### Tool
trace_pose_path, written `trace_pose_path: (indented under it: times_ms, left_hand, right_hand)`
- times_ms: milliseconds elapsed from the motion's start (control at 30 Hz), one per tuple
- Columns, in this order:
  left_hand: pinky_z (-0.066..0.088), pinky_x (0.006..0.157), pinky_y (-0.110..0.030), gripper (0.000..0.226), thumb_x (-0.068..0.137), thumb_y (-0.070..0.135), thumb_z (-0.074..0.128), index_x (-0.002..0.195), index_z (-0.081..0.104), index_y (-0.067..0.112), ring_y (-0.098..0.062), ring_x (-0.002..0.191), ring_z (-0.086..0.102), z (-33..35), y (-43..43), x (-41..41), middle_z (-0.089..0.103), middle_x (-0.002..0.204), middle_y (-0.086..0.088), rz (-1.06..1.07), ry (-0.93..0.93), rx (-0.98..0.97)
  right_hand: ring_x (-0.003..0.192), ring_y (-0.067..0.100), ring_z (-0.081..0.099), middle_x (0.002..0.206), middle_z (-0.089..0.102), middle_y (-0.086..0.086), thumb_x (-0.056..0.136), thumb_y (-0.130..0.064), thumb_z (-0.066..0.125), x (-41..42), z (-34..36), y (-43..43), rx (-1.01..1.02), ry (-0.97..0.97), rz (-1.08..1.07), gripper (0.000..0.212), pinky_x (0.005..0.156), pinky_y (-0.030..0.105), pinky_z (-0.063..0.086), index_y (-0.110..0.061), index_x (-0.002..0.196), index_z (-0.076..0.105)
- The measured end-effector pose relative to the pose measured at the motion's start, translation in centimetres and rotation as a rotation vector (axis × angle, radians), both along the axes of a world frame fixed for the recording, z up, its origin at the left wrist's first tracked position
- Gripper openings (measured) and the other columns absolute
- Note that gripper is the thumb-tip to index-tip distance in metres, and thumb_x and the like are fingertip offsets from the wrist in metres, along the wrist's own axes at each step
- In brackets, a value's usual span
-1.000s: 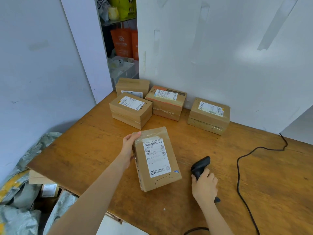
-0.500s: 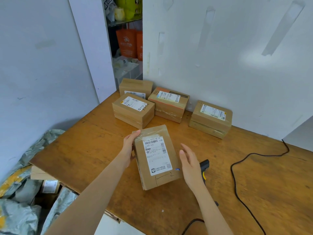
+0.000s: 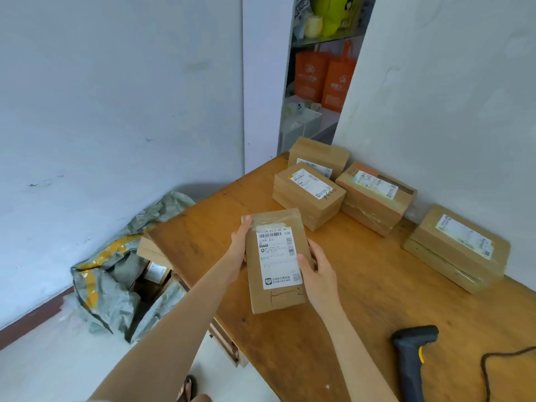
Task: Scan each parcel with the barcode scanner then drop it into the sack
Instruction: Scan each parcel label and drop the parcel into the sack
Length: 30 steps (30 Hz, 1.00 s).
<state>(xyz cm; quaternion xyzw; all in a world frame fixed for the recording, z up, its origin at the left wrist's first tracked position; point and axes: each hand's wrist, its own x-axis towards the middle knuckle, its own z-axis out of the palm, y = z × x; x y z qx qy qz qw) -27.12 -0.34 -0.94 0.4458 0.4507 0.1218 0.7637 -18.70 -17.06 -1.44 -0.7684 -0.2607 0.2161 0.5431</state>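
My left hand (image 3: 239, 250) and right hand (image 3: 319, 271) clasp the parcel (image 3: 275, 259) by its long sides over the bench (image 3: 362, 300), long axis pointing away from me; the sack (image 3: 116, 274) lies open down-left, nearest my left hand.

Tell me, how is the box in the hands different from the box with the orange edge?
The held box is gripped by the left hand and right hand; the orange-edged box lies on the table untouched. The held box's label covers most of its top; the orange-edged box's label is smaller. Both are brown cardboard with white labels.
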Motion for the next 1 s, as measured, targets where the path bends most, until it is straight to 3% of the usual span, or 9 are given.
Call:
trace_pose_path:
  times_ms: [100, 233, 367, 467, 567, 633, 700, 867, 1000]
  left_hand:
    - [0.048, 0.1, -0.048, 0.071, 0.086, 0.072, 0.039, 0.131, 0.055, 0.019, -0.026, 0.104, 0.068, 0.5, 2.6, -2.8, 0.073, 0.11, -0.006, 0.068, 0.001, 0.035]
    - [0.054, 0.088, -0.041, 0.059, 0.096, 0.06, 0.034, 0.122, 0.063, 0.017, -0.022, 0.093, 0.071, 1.3, 7.2, -7.4, 0.076, 0.098, -0.003, 0.189, 0.043, 0.095]
    - [0.048, 0.1, -0.05, 0.058, 0.098, 0.053, 0.035, 0.129, 0.054, 0.007, -0.033, 0.109, 0.065, 1.4, 13.0, -12.9, 0.068, 0.118, -0.016, 0.339, 0.091, 0.137]
    - [0.05, 0.098, -0.05, 0.052, 0.101, 0.047, 0.034, 0.123, 0.061, 0.008, -0.032, 0.106, 0.066, 1.3, 17.4, -16.8, 0.069, 0.116, -0.015, 0.417, 0.131, 0.18]
    - [0.051, 0.097, -0.047, 0.047, 0.101, 0.045, 0.036, 0.128, 0.058, 0.013, -0.028, 0.105, 0.066, 0.8, 21.8, -20.2, 0.068, 0.117, -0.01, 0.466, 0.173, 0.193]
    - [0.055, 0.086, -0.041, 0.043, 0.102, 0.04, 0.037, 0.129, 0.057, 0.014, -0.024, 0.099, 0.067, 0.0, 24.7, -22.0, 0.069, 0.112, -0.007, 0.474, 0.19, 0.205]
    - [0.053, 0.07, -0.03, 0.038, 0.102, 0.035, 0.038, 0.127, 0.058, 0.014, -0.017, 0.089, 0.066, -0.9, 27.3, -23.6, 0.069, 0.101, -0.001, 0.492, 0.194, 0.195]
    - [0.046, 0.061, -0.022, 0.028, 0.103, 0.025, 0.04, 0.124, 0.056, 0.016, -0.008, 0.081, 0.062, -3.3, 33.4, -25.9, 0.065, 0.091, 0.007, 0.503, 0.181, 0.144]
    - [0.053, 0.076, -0.028, 0.034, 0.103, 0.023, 0.039, 0.135, 0.051, 0.02, -0.012, 0.095, 0.065, -4.1, 38.2, -25.4, 0.068, 0.106, 0.005, 0.414, 0.14, 0.145]
  right_hand:
    - [0.123, 0.009, 0.048, 0.137, 0.051, -0.009, 0.096, -0.033, 0.05, -1.8, 0.1, 4.7, -0.018, -0.025, 0.049, 0.052, 0.096, 0.025, 0.042, -0.026, 0.146, 0.035]
    - [0.125, 0.012, 0.048, 0.141, 0.049, -0.005, 0.097, -0.034, 0.048, -5.0, 0.4, 11.8, -0.028, -0.013, 0.143, 0.052, 0.102, 0.033, 0.044, -0.025, 0.147, 0.033]
    - [0.121, 0.008, 0.05, 0.137, 0.052, -0.006, 0.097, -0.031, 0.049, -9.3, 0.6, 19.0, -0.011, -0.001, 0.271, 0.051, 0.095, 0.022, 0.044, -0.023, 0.146, 0.034]
    - [0.127, 0.014, 0.048, 0.137, 0.052, -0.005, 0.098, -0.029, 0.048, -12.6, 0.7, 24.5, -0.008, 0.007, 0.346, 0.05, 0.104, 0.031, 0.042, -0.021, 0.146, 0.034]
    - [0.125, 0.008, 0.045, 0.139, 0.05, -0.003, 0.098, -0.026, 0.048, -15.5, 0.5, 29.9, -0.017, 0.01, 0.389, 0.051, 0.1, 0.019, 0.037, -0.017, 0.146, 0.034]
    - [0.12, 0.003, 0.045, 0.134, 0.051, -0.006, 0.098, -0.025, 0.048, -17.2, 0.1, 33.3, -0.021, 0.003, 0.416, 0.049, 0.094, 0.011, 0.035, -0.017, 0.145, 0.035]
    - [0.122, 0.004, 0.043, 0.14, 0.049, -0.004, 0.099, -0.025, 0.048, -18.5, -0.5, 36.5, -0.042, -0.003, 0.437, 0.05, 0.099, 0.016, 0.034, -0.017, 0.146, 0.034]
    - [0.129, 0.015, 0.046, 0.141, 0.048, 0.0, 0.099, -0.027, 0.047, -20.3, -2.9, 43.4, -0.115, -0.027, 0.467, 0.052, 0.107, 0.029, 0.039, -0.016, 0.147, 0.032]
    - [0.128, 0.016, 0.049, 0.141, 0.05, 0.0, 0.1, -0.03, 0.045, -19.5, -4.3, 47.9, -0.145, -0.008, 0.45, 0.051, 0.107, 0.039, 0.043, -0.017, 0.147, 0.031]
